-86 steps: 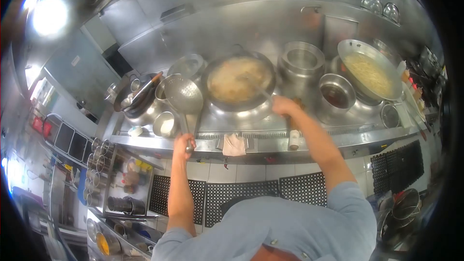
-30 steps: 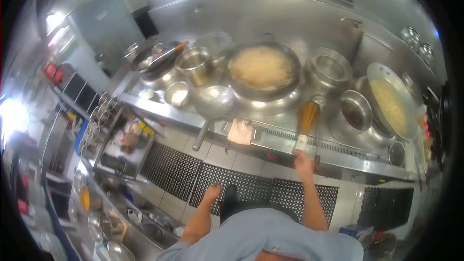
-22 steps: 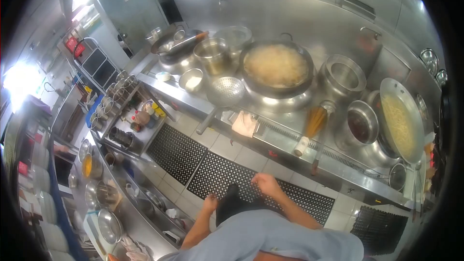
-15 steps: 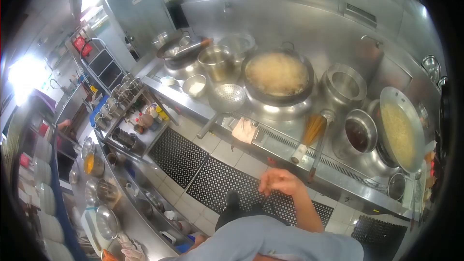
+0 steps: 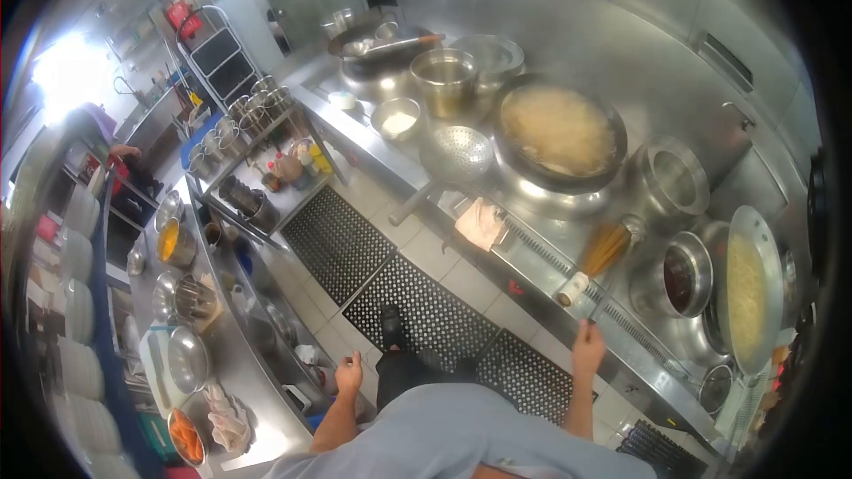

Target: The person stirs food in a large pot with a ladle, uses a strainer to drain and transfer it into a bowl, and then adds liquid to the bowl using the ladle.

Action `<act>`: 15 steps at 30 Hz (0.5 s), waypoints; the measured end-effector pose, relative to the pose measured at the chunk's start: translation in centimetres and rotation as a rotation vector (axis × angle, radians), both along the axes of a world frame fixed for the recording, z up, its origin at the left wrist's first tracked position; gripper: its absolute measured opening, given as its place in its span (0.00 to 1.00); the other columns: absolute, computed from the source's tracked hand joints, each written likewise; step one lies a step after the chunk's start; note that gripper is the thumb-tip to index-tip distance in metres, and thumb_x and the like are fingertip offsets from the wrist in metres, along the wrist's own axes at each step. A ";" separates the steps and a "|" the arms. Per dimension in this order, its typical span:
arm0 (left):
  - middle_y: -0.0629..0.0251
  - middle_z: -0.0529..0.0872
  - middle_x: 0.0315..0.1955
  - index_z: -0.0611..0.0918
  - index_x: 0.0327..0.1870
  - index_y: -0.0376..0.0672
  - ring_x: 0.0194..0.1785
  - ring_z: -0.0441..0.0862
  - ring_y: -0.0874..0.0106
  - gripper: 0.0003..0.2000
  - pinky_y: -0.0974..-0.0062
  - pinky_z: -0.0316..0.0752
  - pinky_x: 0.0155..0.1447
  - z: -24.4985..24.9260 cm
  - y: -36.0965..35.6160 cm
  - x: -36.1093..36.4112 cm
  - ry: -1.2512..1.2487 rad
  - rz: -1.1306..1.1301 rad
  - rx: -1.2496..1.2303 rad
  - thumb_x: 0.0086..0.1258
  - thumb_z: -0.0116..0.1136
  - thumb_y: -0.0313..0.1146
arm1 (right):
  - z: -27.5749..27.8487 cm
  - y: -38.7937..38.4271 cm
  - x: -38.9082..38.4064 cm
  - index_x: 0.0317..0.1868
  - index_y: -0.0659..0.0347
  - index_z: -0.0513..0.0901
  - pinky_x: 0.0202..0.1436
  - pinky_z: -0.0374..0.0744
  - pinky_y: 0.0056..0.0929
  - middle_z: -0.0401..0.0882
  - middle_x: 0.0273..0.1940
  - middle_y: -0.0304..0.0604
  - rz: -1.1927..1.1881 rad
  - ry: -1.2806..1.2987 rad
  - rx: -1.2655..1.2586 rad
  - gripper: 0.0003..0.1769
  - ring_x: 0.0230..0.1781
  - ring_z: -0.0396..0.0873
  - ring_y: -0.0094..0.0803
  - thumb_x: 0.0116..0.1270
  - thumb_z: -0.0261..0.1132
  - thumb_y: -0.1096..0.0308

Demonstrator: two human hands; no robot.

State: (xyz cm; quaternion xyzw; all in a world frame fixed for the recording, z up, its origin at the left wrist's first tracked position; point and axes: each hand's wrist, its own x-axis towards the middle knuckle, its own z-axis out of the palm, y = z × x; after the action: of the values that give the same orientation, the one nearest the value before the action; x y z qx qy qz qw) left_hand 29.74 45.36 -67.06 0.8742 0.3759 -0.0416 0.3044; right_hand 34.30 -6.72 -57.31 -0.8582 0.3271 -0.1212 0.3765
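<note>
Reaching up with the right hand (image 5: 587, 348) to the low end of the long thin dark handle (image 5: 612, 279), lying on the shiny steel stove ledge (image 5: 524, 259) just beside the yellow bamboo brush (image 5: 603, 251). Cannot tell if closed round it or only touching. Holding nothing in the left hand (image 5: 349, 374), loose and open near the steel counter (image 5: 253, 372). Looks like the start of a pick-up. Needs a firm squeeze round the handle end, away from the brush.

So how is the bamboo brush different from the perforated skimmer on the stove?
The bamboo brush has tan bristles and a white grip; the perforated skimmer is a round steel bowl. The skimmer's long handle juts past the stove edge; the brush ends near the right hand. Both lie on the stove.
</note>
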 end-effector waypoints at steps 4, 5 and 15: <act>0.47 0.85 0.37 0.78 0.50 0.34 0.36 0.84 0.55 0.29 0.63 0.78 0.41 -4.4 3.2 1.4 0.110 0.138 -0.230 0.66 0.54 0.56 | -3.3 -3.9 0.8 0.54 0.64 0.74 0.46 0.75 0.47 0.80 0.37 0.59 -0.140 0.011 -0.374 0.24 0.39 0.79 0.53 0.61 0.65 0.60; 0.49 0.85 0.36 0.77 0.51 0.34 0.34 0.85 0.58 0.29 0.64 0.78 0.38 -5.8 4.1 1.4 0.147 0.202 -0.363 0.65 0.55 0.55 | -4.7 -4.5 1.5 0.53 0.66 0.74 0.46 0.75 0.47 0.80 0.37 0.59 -0.142 0.030 -0.466 0.23 0.39 0.79 0.54 0.61 0.64 0.61; 0.57 0.81 0.19 0.79 0.42 0.31 0.15 0.74 0.71 0.15 0.69 0.67 0.18 -6.6 18.3 5.8 0.411 0.013 -0.668 0.65 0.57 0.37 | 4.2 -10.3 8.8 0.40 0.66 0.80 0.21 0.69 0.24 0.72 0.23 0.36 -0.285 -0.079 0.467 0.13 0.20 0.70 0.23 0.63 0.57 0.65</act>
State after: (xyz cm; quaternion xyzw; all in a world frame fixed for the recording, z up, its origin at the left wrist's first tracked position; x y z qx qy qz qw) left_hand 35.58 63.62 -73.64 0.6981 0.4004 -0.3338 0.4908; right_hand 43.13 -17.02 -53.11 -0.6879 0.4487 -0.1278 0.5560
